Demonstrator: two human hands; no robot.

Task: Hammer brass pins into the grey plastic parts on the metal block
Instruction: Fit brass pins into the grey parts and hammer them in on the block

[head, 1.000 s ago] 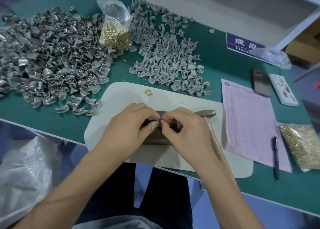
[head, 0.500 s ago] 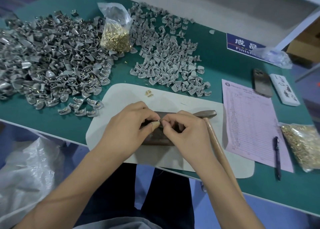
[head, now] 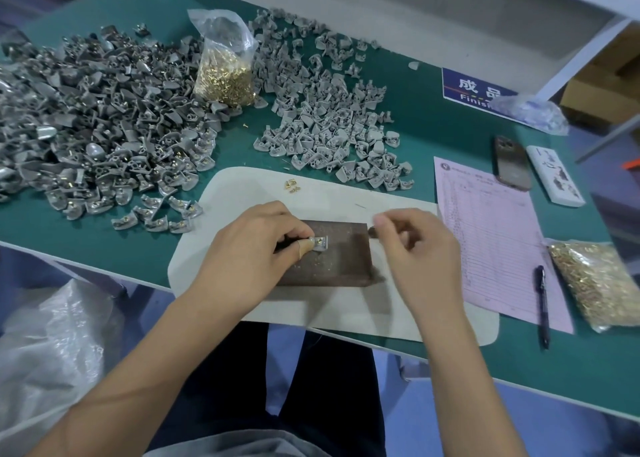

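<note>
Fingers of left hand (head: 256, 249) pinch the grey plastic part (head: 320, 243) flat against the top of the metal block (head: 332, 259); thumb, with a strip of tape on it, presses the part's left edge. Brass shows in the part's face; whether a pin is seated or only standing in its hole, cannot tell. Part sits on the block's upper left area, its right side free of the fingers.

Right hand (head: 420, 249) hovers just right of the block, apart from the part, fingers loosely curled, thumb and forefinger tips raised; nothing visible between them, blurred. A dark end of something shows at the block's right edge under this hand (head: 373, 232), possibly the hammer head; handle hidden. Judgement: right hand is nearer the tool, left is committed to holding, so the strike has to come from the right and above, landing close beside the left fingertips. That is the risk.

Outward: block rests on a pale mat (head: 346, 193) on the green bench (head: 433, 124). Loose brass pins (head: 292, 185) lie on the mat beyond the block. Piles of grey parts (head: 104, 127) behind left and centre, a bag of pins (head: 224, 72) between them. Paper form (head: 495, 242), pen (head: 542, 304), second pin bag (head: 599, 283) to the right.
</note>
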